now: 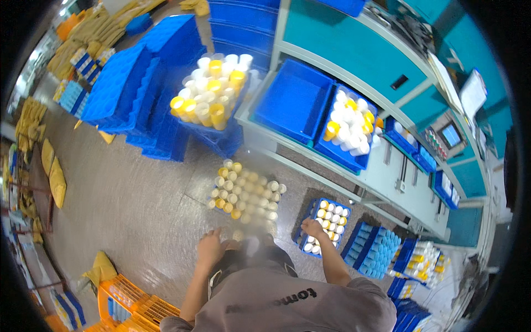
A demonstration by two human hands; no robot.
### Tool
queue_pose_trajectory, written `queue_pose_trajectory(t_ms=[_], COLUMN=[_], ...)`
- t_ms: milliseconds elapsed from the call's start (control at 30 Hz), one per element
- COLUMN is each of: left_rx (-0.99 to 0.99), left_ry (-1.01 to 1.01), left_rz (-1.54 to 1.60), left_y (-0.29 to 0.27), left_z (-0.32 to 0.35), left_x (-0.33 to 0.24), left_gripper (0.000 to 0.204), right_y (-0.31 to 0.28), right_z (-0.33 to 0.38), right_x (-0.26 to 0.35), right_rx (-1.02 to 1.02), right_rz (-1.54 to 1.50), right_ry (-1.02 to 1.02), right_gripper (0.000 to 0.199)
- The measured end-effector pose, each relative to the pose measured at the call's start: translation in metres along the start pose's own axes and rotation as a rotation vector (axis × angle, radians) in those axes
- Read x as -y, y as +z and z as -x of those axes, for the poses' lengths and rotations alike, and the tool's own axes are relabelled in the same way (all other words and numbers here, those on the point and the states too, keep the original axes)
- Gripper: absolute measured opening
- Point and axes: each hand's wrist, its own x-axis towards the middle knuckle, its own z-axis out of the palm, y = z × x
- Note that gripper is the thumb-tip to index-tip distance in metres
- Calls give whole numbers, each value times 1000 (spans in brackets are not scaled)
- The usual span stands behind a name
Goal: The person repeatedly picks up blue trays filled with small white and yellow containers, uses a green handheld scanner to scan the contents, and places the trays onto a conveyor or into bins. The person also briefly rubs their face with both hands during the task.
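Note:
My right hand (pixel 313 227), its fingers curled in, is over the left side of a blue crate (pixel 345 226) filled with rows of white and yellow cups (pixel 326 224). What its fingers hold, if anything, is hidden. My left hand (pixel 211 247) is beside my left thigh, thumb and fingers apart, with nothing seen in it. In front of my knees stands a wider group of upright white and yellow cups (pixel 230 190). A hazy blur covers part of that group.
A blue bin heaped with cups (pixel 207 99) stands ahead, beside stacked blue trays (pixel 119 91). Along the right runs a workbench (pixel 381 171) carrying an empty blue bin (pixel 293 102) and a cup-filled one (pixel 349 124). Orange crates (pixel 130 301) sit at lower left, light-blue cups (pixel 381 252) at right.

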Motion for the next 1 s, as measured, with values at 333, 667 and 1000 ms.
queue_pose_trajectory(t_ms=[333,667,1000], left_rx=[-175,-832,-891], left_ry=[-136,319,808], left_rz=[134,93,123], left_y=[-62,-313,-371], left_z=[-81,-277,-410], left_x=[151,262,122], left_gripper=[50,33,27], right_y=[-28,32,45], right_z=[-99,-129,-129], right_x=[155,345,392], right_rx=[9,192,-98], right_rz=[-141,-124,-293], right_ry=[-91,-119,84], right_gripper=[37,40,39])
